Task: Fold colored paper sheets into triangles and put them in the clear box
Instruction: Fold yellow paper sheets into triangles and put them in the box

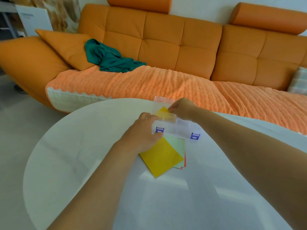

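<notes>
The right hand (182, 107) pinches the right corner of a folded yellow triangle (163, 111) between thumb and fingers. It holds the triangle over the far part of the clear box (176, 127). It cannot be told if the paper already rests inside. The left hand (142, 130) grips the left end of the box, with the thumb on the near wall beside one of the purple latches (194, 136).

The lid (163, 99) seems to stand open at the far side. It could drop on the paper or on the fingers if the box is shaken. The triangle is light, so it may spring open when released, or catch on the wall and stay half outside. The box sits near the far rim of the tabletop (83, 146), and a push from the left hand could slide it off. The left wrist also lies over the loose yellow sheet (161, 156) and may drag it off the pale green sheet (177, 143) beneath.
</notes>
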`<state>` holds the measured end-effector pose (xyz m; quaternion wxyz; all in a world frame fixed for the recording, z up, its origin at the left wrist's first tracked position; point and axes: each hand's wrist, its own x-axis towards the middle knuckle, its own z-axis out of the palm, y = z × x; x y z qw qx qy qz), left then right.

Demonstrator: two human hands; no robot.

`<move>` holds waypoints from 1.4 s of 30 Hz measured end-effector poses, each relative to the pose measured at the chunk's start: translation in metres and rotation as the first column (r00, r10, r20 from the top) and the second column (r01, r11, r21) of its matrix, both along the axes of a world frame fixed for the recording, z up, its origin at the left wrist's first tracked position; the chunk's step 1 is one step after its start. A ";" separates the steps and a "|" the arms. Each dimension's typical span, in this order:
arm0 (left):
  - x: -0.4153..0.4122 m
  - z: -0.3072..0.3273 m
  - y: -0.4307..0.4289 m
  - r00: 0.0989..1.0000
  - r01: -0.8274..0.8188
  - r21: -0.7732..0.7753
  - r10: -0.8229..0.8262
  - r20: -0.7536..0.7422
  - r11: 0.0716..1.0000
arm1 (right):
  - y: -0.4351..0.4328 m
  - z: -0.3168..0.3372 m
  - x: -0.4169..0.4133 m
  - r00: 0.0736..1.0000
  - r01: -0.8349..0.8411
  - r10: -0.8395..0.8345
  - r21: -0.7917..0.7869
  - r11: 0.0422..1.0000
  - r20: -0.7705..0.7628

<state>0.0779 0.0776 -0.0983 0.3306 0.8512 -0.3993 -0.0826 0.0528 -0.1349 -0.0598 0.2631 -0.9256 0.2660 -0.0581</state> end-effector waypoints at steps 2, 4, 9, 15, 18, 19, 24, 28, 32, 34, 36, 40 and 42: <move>-0.002 0.002 0.000 1.000 0.006 -0.008 -0.006 0.001 1.000 | 0.001 -0.001 -0.001 1.000 0.007 -0.006 -0.052 0.999 0.024; -0.004 0.004 0.000 1.000 0.011 -0.022 -0.011 0.004 1.000 | 0.001 -0.002 -0.002 0.998 0.013 -0.010 -0.063 0.998 0.059; -0.004 0.007 0.003 1.000 0.011 -0.016 -0.011 0.004 1.000 | 0.002 -0.003 -0.010 0.997 0.001 0.003 -0.057 0.998 0.072; -0.002 0.013 0.019 0.989 -0.125 0.051 0.120 0.093 0.991 | 0.030 0.024 -0.042 0.954 -0.017 0.065 -0.161 0.987 0.292; -0.006 0.014 0.030 0.990 -0.133 0.200 0.119 0.078 0.971 | 0.060 0.027 -0.067 0.940 -0.191 0.222 -0.139 0.972 0.261; -0.010 0.014 0.034 0.991 -0.127 0.248 0.112 0.073 0.961 | 0.070 0.024 -0.075 0.941 -0.254 0.274 -0.122 0.959 0.197; -0.031 0.015 0.045 0.992 -0.096 0.355 0.059 0.115 0.930 | 0.101 0.005 -0.109 0.944 -0.330 0.323 -0.161 0.930 -0.067; -0.034 0.007 0.049 0.994 -0.108 0.201 0.110 0.004 0.974 | 0.109 -0.007 -0.125 0.947 -0.294 0.271 -0.124 0.948 -0.175; -0.035 0.007 0.052 0.988 -0.115 0.021 0.116 -0.103 0.993 | 0.113 -0.015 -0.130 0.968 -0.231 0.220 -0.091 0.969 -0.122; -0.035 0.008 0.052 0.987 -0.127 -0.047 0.121 -0.103 0.991 | 0.113 -0.016 -0.130 0.986 -0.167 0.167 -0.003 0.986 -0.025; -0.034 0.009 0.053 0.988 -0.137 -0.094 0.129 -0.084 0.986 | 0.112 -0.016 -0.129 0.993 -0.108 0.101 0.118 0.987 0.064; -0.030 0.016 0.054 0.988 -0.149 -0.153 0.142 -0.057 0.977 | 0.108 -0.014 -0.128 0.983 -0.015 -0.040 0.301 0.953 0.176; -0.030 0.021 0.053 0.984 -0.163 -0.215 0.145 -0.099 0.963 | 0.105 -0.014 -0.129 0.970 0.004 -0.094 0.370 0.929 0.226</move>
